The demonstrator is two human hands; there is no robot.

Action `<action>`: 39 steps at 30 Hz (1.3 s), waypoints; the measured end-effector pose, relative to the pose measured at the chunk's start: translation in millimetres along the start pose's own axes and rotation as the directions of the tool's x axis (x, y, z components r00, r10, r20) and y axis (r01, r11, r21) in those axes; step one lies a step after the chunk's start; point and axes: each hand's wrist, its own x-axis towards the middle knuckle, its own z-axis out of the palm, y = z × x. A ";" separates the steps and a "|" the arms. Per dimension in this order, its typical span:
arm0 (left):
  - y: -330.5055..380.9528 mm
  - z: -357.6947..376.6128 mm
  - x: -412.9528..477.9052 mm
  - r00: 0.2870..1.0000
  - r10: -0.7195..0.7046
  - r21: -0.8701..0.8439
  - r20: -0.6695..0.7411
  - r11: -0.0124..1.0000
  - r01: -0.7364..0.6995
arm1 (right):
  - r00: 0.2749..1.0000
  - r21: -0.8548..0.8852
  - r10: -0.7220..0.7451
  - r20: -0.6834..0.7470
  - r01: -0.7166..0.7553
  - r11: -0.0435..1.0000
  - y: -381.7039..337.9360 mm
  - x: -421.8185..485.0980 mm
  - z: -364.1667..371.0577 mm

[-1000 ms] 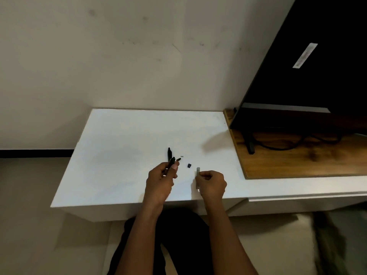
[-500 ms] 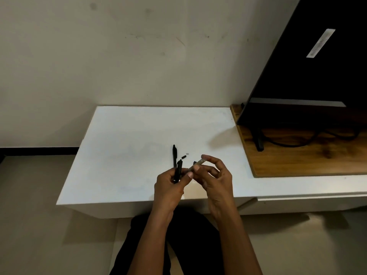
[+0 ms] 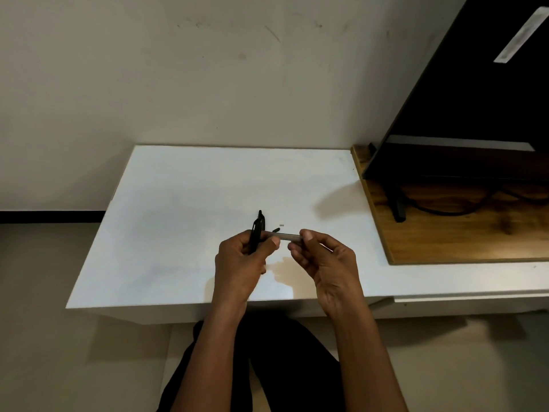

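Observation:
My left hand grips a black pen part with a clip, held upright above the white table. My right hand pinches a slim grey tube that lies level, its left end reaching toward my left thumb. Another black pen piece lies on the table just behind my left hand. Two tiny loose bits, one black and one white, rest beside it.
A wooden board lies on the table's right side, carrying a large black screen on a stand with a dark cable. A pale wall stands behind. My dark-clothed legs are below the table's front edge.
My right hand lifted the grey tube off the table and brought it level toward my left hand. The view shifted closer and slightly left.

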 end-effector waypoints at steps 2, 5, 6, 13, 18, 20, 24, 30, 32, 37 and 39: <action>0.4 -0.6 0.3 0.999 0.016 0.011 -0.029 1.000 -0.016 | 0.999 0.034 0.041 0.006 -0.041 0.999 1.2 1.1 -1.0; 0.4 -2.5 0.6 0.998 0.028 0.012 -0.050 1.000 -0.027 | 0.995 0.076 0.101 0.005 -0.101 0.992 2.8 1.7 -0.9; 0.7 -3.3 0.7 0.998 0.030 0.014 -0.055 0.999 -0.030 | 0.993 0.084 0.114 0.010 -0.115 0.990 3.0 2.2 -0.7; 4.7 -7.5 3.4 0.987 0.103 0.085 -0.123 0.992 -0.093 | 0.985 0.101 0.162 0.067 -0.168 0.981 0.5 -0.5 6.2; 5.7 -8.6 2.5 0.967 0.219 0.185 -0.129 0.963 -0.193 | 0.979 0.095 0.192 0.070 -0.198 0.976 -0.4 -1.1 7.2; 6.2 -9.1 2.1 0.951 0.283 0.230 -0.120 0.940 -0.251 | 0.975 0.094 0.205 0.081 -0.213 0.973 0.4 -0.9 7.3; 6.0 -9.8 3.0 0.942 0.319 0.271 -0.103 0.921 -0.282 | 0.972 0.107 0.209 0.110 -0.221 0.969 1.5 -0.4 7.0; 4.3 -11.8 5.0 0.962 0.243 0.203 -0.124 0.955 -0.215 | 0.973 0.105 0.197 0.120 -0.210 0.972 1.8 0.1 5.8; 4.2 -11.9 5.4 0.977 0.177 0.154 -0.117 0.975 -0.159 | 0.976 0.114 0.181 0.120 -0.195 0.974 1.7 0.1 5.3; -0.4 -12.7 7.1 0.997 0.001 0.054 -0.079 0.999 0.004 | 0.995 0.033 0.031 0.093 -0.035 0.999 0.4 1.5 0.6; -3.7 -15.1 7.9 0.997 -0.076 0.047 -0.020 0.996 0.077 | 0.995 -0.035 -0.048 0.088 0.052 0.998 -1.4 2.4 -0.7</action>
